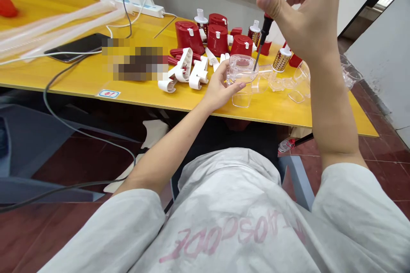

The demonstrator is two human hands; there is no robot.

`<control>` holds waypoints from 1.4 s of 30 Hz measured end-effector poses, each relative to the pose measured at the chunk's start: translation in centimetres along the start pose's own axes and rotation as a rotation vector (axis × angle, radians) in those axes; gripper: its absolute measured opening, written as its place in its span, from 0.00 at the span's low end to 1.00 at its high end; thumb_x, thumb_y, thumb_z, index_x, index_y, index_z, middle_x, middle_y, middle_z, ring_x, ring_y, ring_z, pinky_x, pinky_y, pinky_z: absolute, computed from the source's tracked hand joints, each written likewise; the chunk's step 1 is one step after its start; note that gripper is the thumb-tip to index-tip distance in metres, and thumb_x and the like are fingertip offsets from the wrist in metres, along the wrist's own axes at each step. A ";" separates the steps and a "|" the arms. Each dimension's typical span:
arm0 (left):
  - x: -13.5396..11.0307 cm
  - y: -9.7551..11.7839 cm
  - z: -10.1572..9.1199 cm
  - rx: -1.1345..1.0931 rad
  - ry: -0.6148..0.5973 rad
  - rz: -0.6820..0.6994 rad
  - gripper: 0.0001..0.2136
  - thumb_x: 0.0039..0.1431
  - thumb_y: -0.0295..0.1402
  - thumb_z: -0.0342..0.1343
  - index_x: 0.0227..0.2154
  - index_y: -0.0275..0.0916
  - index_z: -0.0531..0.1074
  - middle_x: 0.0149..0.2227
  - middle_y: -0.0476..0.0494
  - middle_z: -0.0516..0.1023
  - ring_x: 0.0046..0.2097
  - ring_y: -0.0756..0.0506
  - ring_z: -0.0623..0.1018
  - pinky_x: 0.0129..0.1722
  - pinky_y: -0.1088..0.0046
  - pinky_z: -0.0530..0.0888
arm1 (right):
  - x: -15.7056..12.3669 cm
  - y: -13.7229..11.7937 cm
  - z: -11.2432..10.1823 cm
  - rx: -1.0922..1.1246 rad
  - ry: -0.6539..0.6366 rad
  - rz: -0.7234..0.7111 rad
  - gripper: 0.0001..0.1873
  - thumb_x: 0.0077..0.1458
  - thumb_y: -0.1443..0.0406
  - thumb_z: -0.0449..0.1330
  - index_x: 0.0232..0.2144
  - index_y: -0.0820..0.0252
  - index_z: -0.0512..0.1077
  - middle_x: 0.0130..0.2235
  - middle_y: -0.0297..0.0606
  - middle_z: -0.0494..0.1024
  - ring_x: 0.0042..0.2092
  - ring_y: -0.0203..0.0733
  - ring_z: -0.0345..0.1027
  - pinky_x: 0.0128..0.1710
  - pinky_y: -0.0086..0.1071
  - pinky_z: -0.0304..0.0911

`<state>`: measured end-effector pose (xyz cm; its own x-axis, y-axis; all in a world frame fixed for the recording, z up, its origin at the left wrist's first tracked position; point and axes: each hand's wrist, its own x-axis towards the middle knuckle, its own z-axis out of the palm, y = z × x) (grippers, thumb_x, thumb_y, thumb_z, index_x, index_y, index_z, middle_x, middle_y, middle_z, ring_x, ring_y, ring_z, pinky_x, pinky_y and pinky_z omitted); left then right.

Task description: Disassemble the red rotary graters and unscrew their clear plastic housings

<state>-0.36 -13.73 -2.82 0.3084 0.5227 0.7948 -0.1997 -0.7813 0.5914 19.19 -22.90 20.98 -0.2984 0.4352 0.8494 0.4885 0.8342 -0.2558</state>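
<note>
My left hand (pixel 221 87) is closed round the side of a clear plastic housing (pixel 242 68), which it holds at the table's front edge. Raised high at the upper right, my right hand (pixel 301 8) grips the red handle of a screwdriver (pixel 264 30). The screwdriver's thin shaft slants down, and its tip meets the housing near the right side of its rim; whether a screw sits there is too small to tell. White plastic handles with curled ends (pixel 198 72) lie just left of my left hand. More clear plastic parts (pixel 299 81) rest under and beside my right forearm.
Several red plastic cups (pixel 188 37) stand behind the housing, with perforated metal drums (pixel 282 59) among them. A phone (pixel 80 47), cables and a power strip (pixel 147 8) occupy the yellow table's left part. A blurred patch hides something at centre left. A wall rises behind.
</note>
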 end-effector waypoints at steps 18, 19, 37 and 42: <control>0.0 -0.6 -0.1 0.038 -0.005 0.042 0.42 0.62 0.66 0.70 0.72 0.50 0.69 0.69 0.36 0.79 0.72 0.30 0.78 0.77 0.45 0.72 | -0.3 2.1 -0.4 0.295 -0.099 -0.035 0.28 0.54 0.67 0.57 0.57 0.62 0.70 0.49 0.28 0.85 0.48 0.35 0.82 0.47 0.35 0.82; 0.0 -0.6 -0.1 0.039 -0.004 0.042 0.42 0.62 0.66 0.70 0.72 0.49 0.69 0.69 0.36 0.79 0.73 0.30 0.78 0.77 0.44 0.72 | -0.3 2.1 -0.4 0.222 -0.110 -0.031 0.27 0.56 0.67 0.57 0.58 0.63 0.71 0.49 0.28 0.85 0.49 0.35 0.82 0.50 0.36 0.82; -0.2 -1.8 -0.2 0.035 -0.019 0.035 0.42 0.63 0.65 0.69 0.73 0.51 0.65 0.71 0.36 0.75 0.76 0.28 0.73 0.80 0.42 0.67 | -0.2 2.4 -0.6 -0.003 -0.029 -0.104 0.21 0.61 0.62 0.68 0.56 0.59 0.78 0.48 0.29 0.83 0.46 0.36 0.79 0.45 0.30 0.80; -0.3 -1.1 0.1 0.055 0.044 0.070 0.49 0.61 0.66 0.71 0.77 0.58 0.55 0.77 0.36 0.65 0.76 0.27 0.73 0.77 0.42 0.71 | -0.5 1.1 -0.3 0.253 -0.132 0.009 0.25 0.57 0.68 0.56 0.58 0.57 0.69 0.54 0.30 0.83 0.55 0.37 0.81 0.56 0.38 0.81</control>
<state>-0.13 -13.11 -3.71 0.2543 0.4794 0.8400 -0.1675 -0.8336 0.5264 20.11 -22.33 20.44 -0.4075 0.4699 0.7830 0.2766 0.8807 -0.3846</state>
